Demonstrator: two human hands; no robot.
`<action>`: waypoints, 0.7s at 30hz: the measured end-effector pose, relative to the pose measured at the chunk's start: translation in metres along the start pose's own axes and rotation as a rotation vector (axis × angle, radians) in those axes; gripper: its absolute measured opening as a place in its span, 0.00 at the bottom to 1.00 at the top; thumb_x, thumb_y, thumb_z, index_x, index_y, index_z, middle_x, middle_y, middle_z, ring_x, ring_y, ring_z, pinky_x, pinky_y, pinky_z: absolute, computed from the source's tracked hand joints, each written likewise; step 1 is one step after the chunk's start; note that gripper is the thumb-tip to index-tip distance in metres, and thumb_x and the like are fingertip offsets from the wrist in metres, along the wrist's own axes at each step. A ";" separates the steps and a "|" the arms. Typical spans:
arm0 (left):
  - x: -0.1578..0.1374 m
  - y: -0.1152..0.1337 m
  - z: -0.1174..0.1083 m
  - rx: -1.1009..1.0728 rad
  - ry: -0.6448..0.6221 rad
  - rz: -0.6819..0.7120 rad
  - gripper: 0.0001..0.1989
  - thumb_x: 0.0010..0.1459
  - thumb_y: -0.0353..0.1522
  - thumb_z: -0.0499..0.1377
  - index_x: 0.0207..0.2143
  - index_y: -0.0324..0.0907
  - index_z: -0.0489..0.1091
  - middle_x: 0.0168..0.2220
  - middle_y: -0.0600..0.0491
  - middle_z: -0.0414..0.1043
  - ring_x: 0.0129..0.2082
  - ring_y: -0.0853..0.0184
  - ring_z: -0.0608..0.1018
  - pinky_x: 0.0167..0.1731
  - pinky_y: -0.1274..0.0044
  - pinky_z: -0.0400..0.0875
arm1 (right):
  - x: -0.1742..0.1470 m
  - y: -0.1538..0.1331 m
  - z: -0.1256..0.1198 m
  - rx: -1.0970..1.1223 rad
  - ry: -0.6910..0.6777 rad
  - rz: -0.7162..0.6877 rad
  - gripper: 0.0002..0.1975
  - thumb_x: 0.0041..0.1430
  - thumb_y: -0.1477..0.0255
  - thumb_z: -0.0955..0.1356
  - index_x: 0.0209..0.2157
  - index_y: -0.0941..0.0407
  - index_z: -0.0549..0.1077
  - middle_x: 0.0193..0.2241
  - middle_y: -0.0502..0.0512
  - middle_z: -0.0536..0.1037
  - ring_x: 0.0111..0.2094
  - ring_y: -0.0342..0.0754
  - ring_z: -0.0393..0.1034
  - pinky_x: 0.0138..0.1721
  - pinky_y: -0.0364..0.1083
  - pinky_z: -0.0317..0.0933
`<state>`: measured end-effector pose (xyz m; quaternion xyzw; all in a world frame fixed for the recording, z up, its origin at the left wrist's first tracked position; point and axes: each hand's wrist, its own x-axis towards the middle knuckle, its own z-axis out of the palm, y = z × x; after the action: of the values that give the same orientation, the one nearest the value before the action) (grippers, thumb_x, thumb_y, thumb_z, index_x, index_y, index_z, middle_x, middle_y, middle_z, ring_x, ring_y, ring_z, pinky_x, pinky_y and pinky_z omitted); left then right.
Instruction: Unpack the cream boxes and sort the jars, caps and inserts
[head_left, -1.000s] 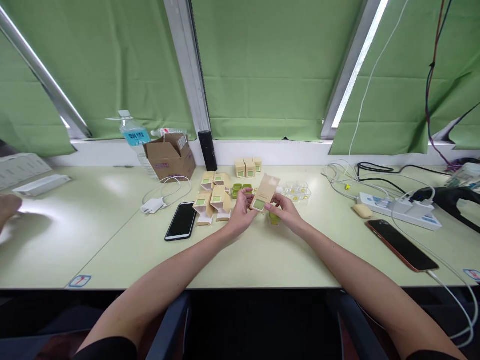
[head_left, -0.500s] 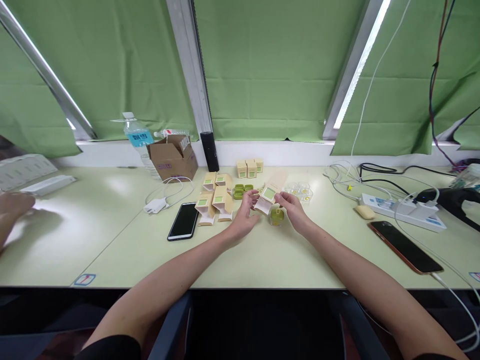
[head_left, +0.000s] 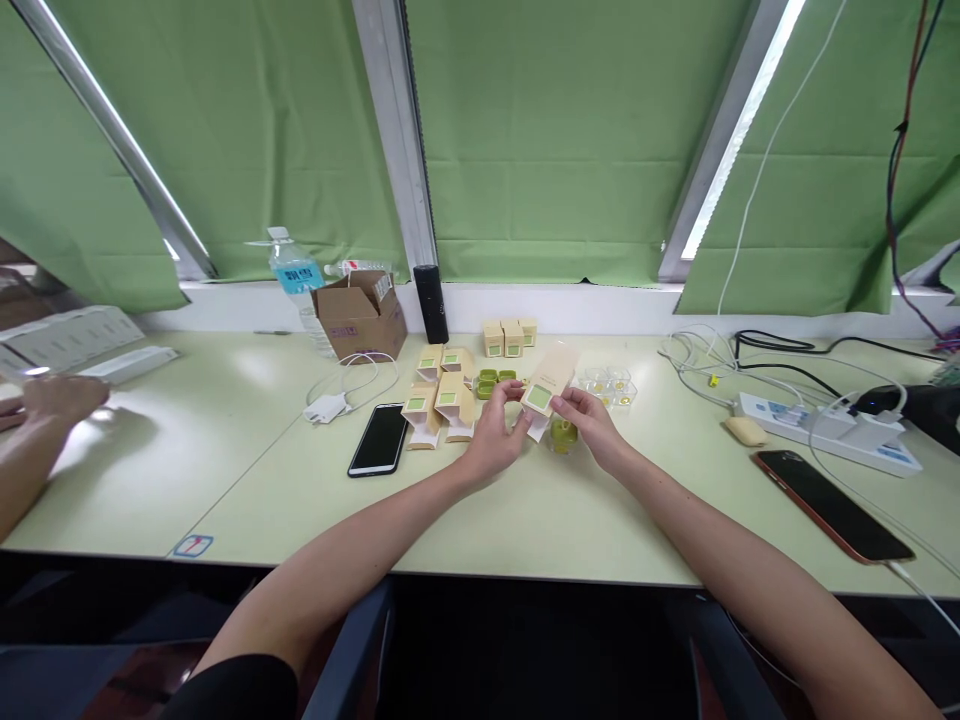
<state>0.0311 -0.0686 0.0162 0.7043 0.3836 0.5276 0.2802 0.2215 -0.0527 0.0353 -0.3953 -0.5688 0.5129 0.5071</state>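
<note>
Between my two hands is a small cream carton with a green square on its face, its flap pointing away from me. My left hand pinches its left edge. Thumb and fingers of my right hand close on its right edge. Just below it a small green jar with a clear base stands on the table, partly covered by the carton and my right fingers. Several similar opened cartons are grouped left of my left hand. Green small containers sit behind that hand, and clear cups behind my right.
Closed small cartons stand at the back. Leftward are a phone, a charger, a brown box and a water bottle. A power strip and another phone lie right. Another person's hand is far left.
The carton has been turned, so more of its long face and upper flap shows. Both my hands keep hold of it. The view has shifted slightly left, and the other person's hand shows more.
</note>
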 end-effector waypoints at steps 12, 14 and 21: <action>-0.002 0.000 0.001 0.006 -0.007 -0.024 0.24 0.63 0.36 0.63 0.59 0.46 0.61 0.54 0.44 0.71 0.54 0.54 0.73 0.56 0.61 0.65 | -0.005 -0.003 0.006 -0.081 -0.080 -0.010 0.31 0.44 0.42 0.76 0.39 0.52 0.80 0.40 0.58 0.85 0.45 0.58 0.80 0.45 0.53 0.74; -0.003 -0.001 0.001 -0.023 -0.022 -0.042 0.29 0.61 0.35 0.65 0.61 0.46 0.59 0.55 0.44 0.70 0.56 0.53 0.72 0.56 0.60 0.64 | -0.005 -0.002 0.005 -0.095 -0.079 -0.015 0.30 0.45 0.42 0.76 0.38 0.53 0.80 0.40 0.58 0.85 0.45 0.58 0.79 0.42 0.52 0.74; -0.008 0.006 0.000 -0.072 -0.108 -0.051 0.42 0.56 0.35 0.69 0.67 0.47 0.52 0.64 0.41 0.63 0.65 0.49 0.64 0.63 0.57 0.59 | -0.005 -0.003 0.004 -0.068 -0.034 -0.023 0.30 0.42 0.48 0.80 0.42 0.53 0.79 0.43 0.60 0.85 0.46 0.59 0.80 0.44 0.52 0.75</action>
<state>0.0313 -0.0789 0.0165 0.7111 0.3663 0.4952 0.3389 0.2182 -0.0585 0.0379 -0.3968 -0.5990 0.4941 0.4896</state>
